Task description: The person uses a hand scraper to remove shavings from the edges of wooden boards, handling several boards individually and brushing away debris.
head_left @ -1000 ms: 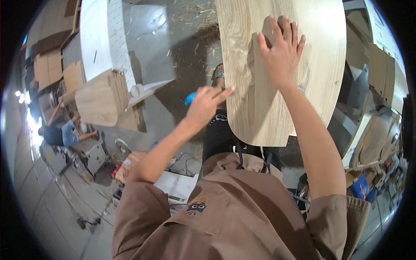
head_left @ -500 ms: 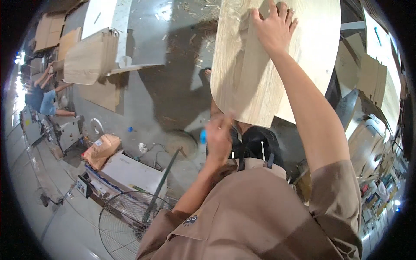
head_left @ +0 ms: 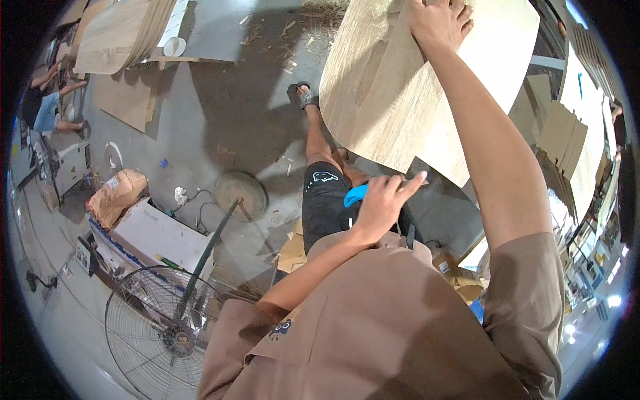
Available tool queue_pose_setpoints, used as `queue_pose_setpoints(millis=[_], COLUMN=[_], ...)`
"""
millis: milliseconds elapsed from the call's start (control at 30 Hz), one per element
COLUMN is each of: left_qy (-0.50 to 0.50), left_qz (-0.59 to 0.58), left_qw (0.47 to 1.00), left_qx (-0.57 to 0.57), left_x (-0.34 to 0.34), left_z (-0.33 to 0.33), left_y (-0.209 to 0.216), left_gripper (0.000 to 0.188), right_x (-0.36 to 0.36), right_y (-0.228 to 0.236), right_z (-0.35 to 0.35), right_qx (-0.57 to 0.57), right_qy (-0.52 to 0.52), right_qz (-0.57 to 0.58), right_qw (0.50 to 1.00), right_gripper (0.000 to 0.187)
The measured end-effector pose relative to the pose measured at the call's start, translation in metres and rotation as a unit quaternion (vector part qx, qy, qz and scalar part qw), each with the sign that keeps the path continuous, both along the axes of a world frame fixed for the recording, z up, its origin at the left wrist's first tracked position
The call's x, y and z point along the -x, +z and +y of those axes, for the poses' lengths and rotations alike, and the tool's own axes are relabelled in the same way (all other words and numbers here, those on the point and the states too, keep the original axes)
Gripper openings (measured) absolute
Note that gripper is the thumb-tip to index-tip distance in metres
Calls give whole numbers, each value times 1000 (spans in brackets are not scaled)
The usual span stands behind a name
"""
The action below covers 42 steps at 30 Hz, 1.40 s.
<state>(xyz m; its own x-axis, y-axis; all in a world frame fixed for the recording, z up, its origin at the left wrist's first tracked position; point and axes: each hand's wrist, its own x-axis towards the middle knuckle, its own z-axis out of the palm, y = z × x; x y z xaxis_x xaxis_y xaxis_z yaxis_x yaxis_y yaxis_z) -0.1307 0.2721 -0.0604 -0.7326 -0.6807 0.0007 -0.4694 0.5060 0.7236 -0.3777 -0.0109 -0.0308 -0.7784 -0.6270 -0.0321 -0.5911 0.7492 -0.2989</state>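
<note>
A pale wood-grain panel [head_left: 367, 87] with a rounded near-left corner lies in front of me, over another pale board [head_left: 490, 80] that shows on its right. My right hand [head_left: 441, 27] rests on the panel's top, its fingers spread. My left hand [head_left: 381, 208] is just off the near edge of the panel, closed around a blue-handled tool [head_left: 356, 195]. The index finger points along toward the panel's near corner. Most of the tool is hidden by the hand, so its working end cannot be made out.
A standing fan [head_left: 180, 341] with a round base is at my left, near a white box [head_left: 160, 230] and a brown paper package [head_left: 117, 197]. Stacked panels [head_left: 117, 40] stand far left, where another person [head_left: 47, 107] is. More boards [head_left: 563, 140] lean at right.
My left hand has moved right along the near edge of the panel, and the blue handle shows more. The view has shifted, while my right hand stays on the panel.
</note>
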Motion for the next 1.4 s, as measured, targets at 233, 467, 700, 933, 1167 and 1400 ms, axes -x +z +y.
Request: queue_pose_setpoints(millis=[233, 467, 700, 933, 1167, 1400], left_qy=[305, -50, 140, 221, 79, 8], left_qz=[93, -5, 175, 141, 197, 212], left_qw=[945, 999, 974, 964, 977, 977], left_qx=[70, -17, -34, -47, -19, 10], left_x=[-39, 9, -65, -123, -99, -58], left_z=[-54, 17, -39, -144, -213, -303], left_y=[-21, -13, -39, -72, -75, -66], left_gripper=[67, 72, 38, 10, 8, 10], right_x=[1, -6, -6, 17, 33, 28], right_y=[-3, 1, 3, -20, -48, -46], right_z=[3, 3, -3, -6, -5, -1], right_qx=[32, 46, 6, -91, -29, 40], right_qy=[17, 25, 33, 127, 136, 194], right_qz=[-9, -26, 18, 119, 178, 167], right_qw=[999, 998, 999, 981, 974, 966], right_gripper=[81, 81, 81, 87, 85, 80])
